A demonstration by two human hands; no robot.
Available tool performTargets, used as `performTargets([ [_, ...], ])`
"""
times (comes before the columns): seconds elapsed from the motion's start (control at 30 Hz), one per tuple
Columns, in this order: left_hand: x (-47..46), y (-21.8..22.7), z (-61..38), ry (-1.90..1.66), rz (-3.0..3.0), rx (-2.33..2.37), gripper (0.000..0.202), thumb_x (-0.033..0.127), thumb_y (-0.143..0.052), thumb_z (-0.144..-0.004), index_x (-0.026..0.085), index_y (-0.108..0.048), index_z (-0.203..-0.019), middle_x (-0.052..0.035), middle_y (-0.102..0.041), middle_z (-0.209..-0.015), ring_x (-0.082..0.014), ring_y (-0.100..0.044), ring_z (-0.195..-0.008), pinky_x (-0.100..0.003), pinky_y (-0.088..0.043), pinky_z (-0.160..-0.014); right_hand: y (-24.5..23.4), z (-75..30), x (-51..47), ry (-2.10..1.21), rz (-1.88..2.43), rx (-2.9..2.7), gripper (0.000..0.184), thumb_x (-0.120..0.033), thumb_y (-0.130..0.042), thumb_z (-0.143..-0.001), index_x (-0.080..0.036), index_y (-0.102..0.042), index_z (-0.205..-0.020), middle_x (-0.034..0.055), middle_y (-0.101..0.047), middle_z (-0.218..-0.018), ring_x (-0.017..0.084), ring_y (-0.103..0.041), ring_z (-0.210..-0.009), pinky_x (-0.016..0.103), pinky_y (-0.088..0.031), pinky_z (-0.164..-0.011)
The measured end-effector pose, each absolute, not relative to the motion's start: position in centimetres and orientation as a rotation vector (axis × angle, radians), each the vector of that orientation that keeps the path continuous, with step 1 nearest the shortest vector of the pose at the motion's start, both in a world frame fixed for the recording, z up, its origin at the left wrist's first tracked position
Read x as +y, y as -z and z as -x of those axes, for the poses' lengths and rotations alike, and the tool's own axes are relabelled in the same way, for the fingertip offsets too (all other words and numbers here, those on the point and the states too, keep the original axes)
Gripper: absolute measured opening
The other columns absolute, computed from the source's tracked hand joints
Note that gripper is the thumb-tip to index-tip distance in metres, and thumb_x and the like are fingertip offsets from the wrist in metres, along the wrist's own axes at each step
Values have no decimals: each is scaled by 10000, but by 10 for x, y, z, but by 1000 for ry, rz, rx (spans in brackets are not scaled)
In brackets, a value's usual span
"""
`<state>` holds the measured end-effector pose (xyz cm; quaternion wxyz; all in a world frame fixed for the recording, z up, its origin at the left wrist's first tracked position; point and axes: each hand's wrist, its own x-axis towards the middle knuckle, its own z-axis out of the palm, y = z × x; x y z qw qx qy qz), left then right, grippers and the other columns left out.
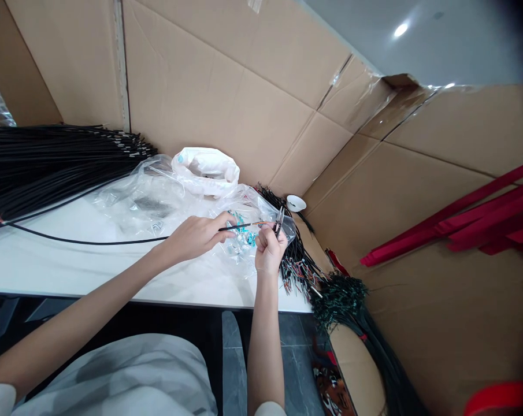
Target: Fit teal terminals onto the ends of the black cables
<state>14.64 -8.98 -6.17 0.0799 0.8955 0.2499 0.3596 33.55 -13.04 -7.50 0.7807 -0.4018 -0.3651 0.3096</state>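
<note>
My left hand [200, 236] pinches a black cable [114, 243] close to its stripped end. Thin coloured wires, orange among them, stick out from that end toward my right hand [270, 245]. The fingers of my right hand are wrapped round a pair of scissors [279, 219], whose blades point up beside the wire ends. Whether the blades touch the wires I cannot tell. Below and between the hands, a clear plastic bag holds small teal and white pieces [246, 236], too small to name.
Black cables [48, 167] lie in a big bundle at the left. A white bag [207, 170] with rolled rim stands at the back, near a small white bowl [296, 203]. More cable ends [300, 268] and dark green bundles [341, 300] lie right. Cardboard walls [226, 86] surround the table.
</note>
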Motion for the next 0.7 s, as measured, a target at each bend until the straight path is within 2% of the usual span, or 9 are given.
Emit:
performTargets([
  [0.1, -91, 66, -149, -1207, -2686, 821, 324, 412, -358, -1082, 200, -601, -1064, 22, -739, -764, -151, -678, -608, -233, -373, -545, 76, -334, -132, -603, 914, -782, 217, -340, -730, -663, -202, -567, -699, -113, -290, -500, 43, -168, -428, 236, -116, -429],
  [0.33, -91, 64, -151, -1325, -2728, 932, 419, 422, -317, -1088, 193, -653, -989, -5, -735, -738, -154, -663, -625, -259, -318, -529, 78, -330, -139, -464, 982, -783, 176, -309, -710, -702, -191, -579, -694, -80, -397, -549, 64, -260, -478, 240, -207, -475],
  [0.53, -89, 60, -148, -1334, -2766, 972, 422, 398, -335, -1078, 203, -670, -912, 8, -725, -667, -166, -656, -577, -283, -247, -504, 81, -329, -138, -346, 1012, -805, 140, -291, -696, -719, -203, -592, -690, -91, -333, -523, 77, -272, -480, 237, -245, -484],
  [0.7, -89, 53, -145, -1207, -2787, 1039, 456, 415, -355, -1064, 204, -654, -792, 13, -665, -563, -169, -615, -506, -285, -220, -503, 80, -325, -138, -257, 1029, -844, 112, -258, -671, -740, -202, -600, -674, -88, -307, -530, 82, -273, -497, 240, -249, -505],
])
